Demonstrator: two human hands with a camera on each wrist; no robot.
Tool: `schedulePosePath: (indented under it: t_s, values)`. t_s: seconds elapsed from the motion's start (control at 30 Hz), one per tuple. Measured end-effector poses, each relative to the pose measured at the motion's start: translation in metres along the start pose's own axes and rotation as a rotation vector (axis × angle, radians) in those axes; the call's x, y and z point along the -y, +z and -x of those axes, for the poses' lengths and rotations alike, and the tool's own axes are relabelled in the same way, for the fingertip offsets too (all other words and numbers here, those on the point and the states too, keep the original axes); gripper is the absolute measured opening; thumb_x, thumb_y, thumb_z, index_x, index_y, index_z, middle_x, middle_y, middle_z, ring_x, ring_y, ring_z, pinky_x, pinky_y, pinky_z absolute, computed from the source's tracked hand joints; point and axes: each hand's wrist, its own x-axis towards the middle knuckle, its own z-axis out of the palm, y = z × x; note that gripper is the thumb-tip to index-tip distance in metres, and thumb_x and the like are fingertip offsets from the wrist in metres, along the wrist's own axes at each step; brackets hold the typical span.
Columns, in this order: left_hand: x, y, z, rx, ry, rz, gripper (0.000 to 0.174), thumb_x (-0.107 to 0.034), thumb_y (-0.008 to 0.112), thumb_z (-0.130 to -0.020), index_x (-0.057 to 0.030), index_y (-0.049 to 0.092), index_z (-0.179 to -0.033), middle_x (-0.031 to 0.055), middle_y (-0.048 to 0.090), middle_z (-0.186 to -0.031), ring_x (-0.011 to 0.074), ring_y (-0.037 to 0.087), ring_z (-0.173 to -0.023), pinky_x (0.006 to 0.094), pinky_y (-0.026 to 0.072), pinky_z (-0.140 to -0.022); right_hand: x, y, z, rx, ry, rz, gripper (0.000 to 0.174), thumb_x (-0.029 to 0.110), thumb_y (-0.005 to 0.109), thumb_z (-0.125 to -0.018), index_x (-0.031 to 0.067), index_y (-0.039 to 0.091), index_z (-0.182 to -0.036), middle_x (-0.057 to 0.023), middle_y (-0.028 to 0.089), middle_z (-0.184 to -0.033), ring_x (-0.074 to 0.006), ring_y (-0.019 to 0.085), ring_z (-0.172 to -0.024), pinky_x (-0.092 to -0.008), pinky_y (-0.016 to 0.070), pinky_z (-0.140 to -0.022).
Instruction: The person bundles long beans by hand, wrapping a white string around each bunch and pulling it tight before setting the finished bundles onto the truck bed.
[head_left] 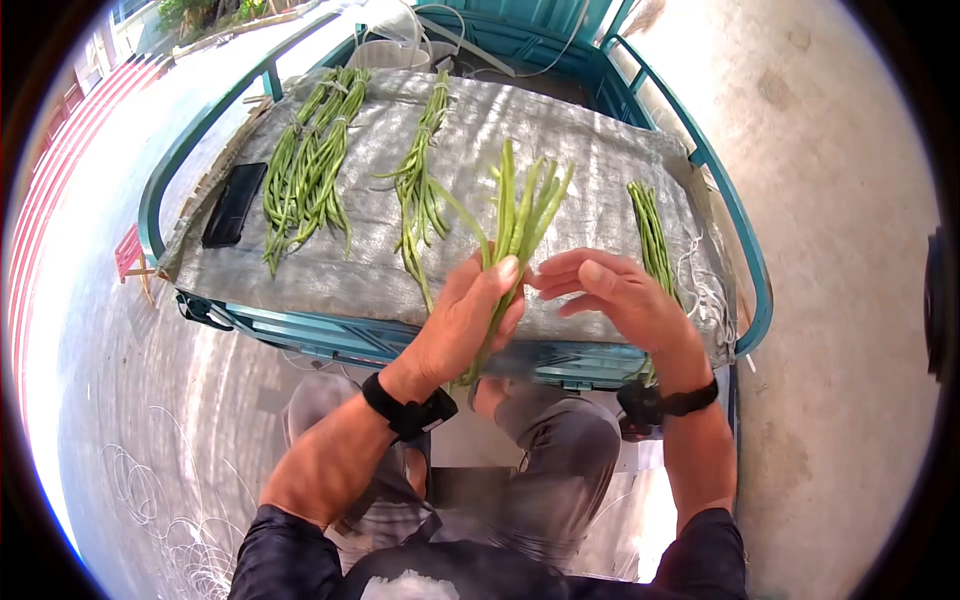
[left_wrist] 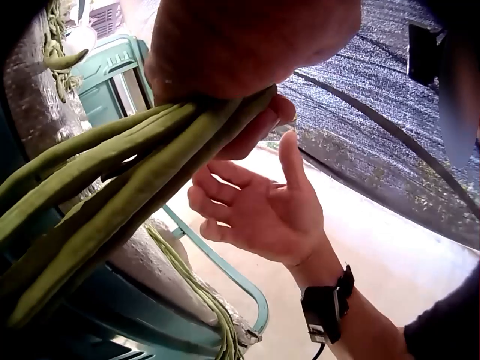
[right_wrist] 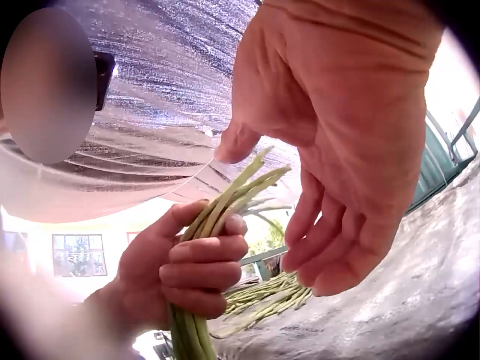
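In the head view my left hand (head_left: 465,310) grips a bunch of long green beans (head_left: 518,220) over the front edge of the grey sheet (head_left: 560,130). The beans' upper ends fan out above the thumb, and their lower ends hang beneath the fist. Just right of the bunch is my right hand (head_left: 632,302), fingers extended and nothing held. Seen from the left wrist, the beans (left_wrist: 124,191) run from under the fist, with the right hand's palm (left_wrist: 262,217) facing them. The right wrist view shows the left fingers (right_wrist: 202,277) wrapped round the stems.
Tied bean bundles (head_left: 315,165) lie at the sheet's left, another bundle (head_left: 425,165) near its middle. A few beans (head_left: 652,235) and white strings (head_left: 710,295) lie at the right. A black phone (head_left: 234,205) rests far left. Teal cart rails (head_left: 735,230) flank the sheet.
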Motion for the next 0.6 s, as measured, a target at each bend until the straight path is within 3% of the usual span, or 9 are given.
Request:
schedulePosePath:
  t_s: [0.17, 0.27, 0.3, 0.4, 0.43, 0.53, 0.6]
  values:
    - [-0.004, 0.003, 0.002, 0.187, -0.005, -0.129, 0.04, -0.042, 0.04, -0.11, -0.0056, 0.055, -0.1, 0.0009, 0.05, -0.067, 0.0102, 0.047, -0.053, 0.0268, 0.0399, -0.05, -0.017, 0.046, -0.023, 0.181, -0.143, -0.495, 0.044, 0.033, 0.062, -0.107, -0.0036, 0.065, -0.13, -0.0175, 0.066, -0.133, -0.0248, 0.065, -0.12, -0.0415, 0.0496, -0.107]
    - [-0.002, 0.003, 0.006, 0.243, -0.163, -0.001, 0.04, -0.042, 0.042, -0.109, -0.0065, 0.056, -0.095, 0.0009, 0.049, -0.066, 0.0105, 0.048, -0.053, 0.0277, 0.0418, -0.049, -0.019, 0.052, -0.021, 0.074, -0.12, -0.36, 0.053, 0.042, 0.059, -0.106, -0.0032, 0.06, -0.135, -0.0221, 0.06, -0.143, -0.0303, 0.059, -0.131, -0.0461, 0.0471, -0.11]
    - [-0.001, 0.003, 0.008, 0.25, -0.24, 0.062, 0.04, -0.042, 0.043, -0.109, -0.0066, 0.056, -0.094, 0.0009, 0.049, -0.065, 0.0106, 0.049, -0.053, 0.0281, 0.0425, -0.049, -0.014, 0.059, -0.018, 0.002, -0.139, -0.39, 0.039, 0.035, 0.057, -0.108, -0.002, 0.063, -0.12, -0.0202, 0.065, -0.13, -0.0334, 0.062, -0.127, -0.0478, 0.0477, -0.109]
    - [0.009, 0.008, 0.008, 0.275, -0.231, 0.194, 0.041, -0.044, 0.053, -0.107, -0.0047, 0.058, -0.1, 0.0018, 0.055, -0.072, 0.0116, 0.056, -0.062, 0.0268, 0.0457, -0.057, -0.007, 0.068, -0.012, -0.072, -0.19, -0.358, 0.031, 0.03, 0.054, -0.11, 0.0004, 0.061, -0.105, -0.0174, 0.068, -0.112, -0.0353, 0.065, -0.121, -0.0499, 0.049, -0.107]
    - [0.01, 0.01, 0.008, 0.297, -0.194, 0.127, 0.037, -0.041, 0.055, -0.106, -0.0046, 0.059, -0.099, 0.0018, 0.056, -0.073, 0.0115, 0.055, -0.062, 0.0271, 0.0457, -0.058, 0.001, 0.076, -0.008, -0.116, -0.2, -0.36, 0.029, 0.028, 0.051, -0.112, 0.0024, 0.057, -0.098, -0.0142, 0.067, -0.101, -0.0366, 0.068, -0.112, -0.052, 0.0512, -0.104]
    - [0.016, 0.015, 0.01, 0.352, -0.116, -0.006, 0.028, -0.032, 0.061, -0.102, -0.004, 0.06, -0.099, 0.0012, 0.057, -0.076, 0.0105, 0.054, -0.067, 0.0271, 0.0456, -0.062, 0.006, 0.069, 0.001, -0.249, -0.303, -0.243, 0.034, 0.028, 0.052, -0.112, -0.0029, 0.064, -0.104, -0.0158, 0.071, -0.104, -0.0299, 0.074, -0.102, -0.0413, 0.0616, -0.088]
    - [0.026, 0.015, 0.01, 0.378, -0.105, -0.002, 0.024, -0.026, 0.067, -0.1, -0.003, 0.063, -0.104, 0.0003, 0.059, -0.082, 0.0093, 0.056, -0.074, 0.026, 0.0454, -0.066, 0.019, 0.056, 0.007, -0.402, -0.321, -0.141, 0.035, 0.031, 0.053, -0.111, -0.0013, 0.061, -0.102, -0.0125, 0.068, -0.095, -0.029, 0.074, -0.093, -0.0436, 0.0623, -0.086]
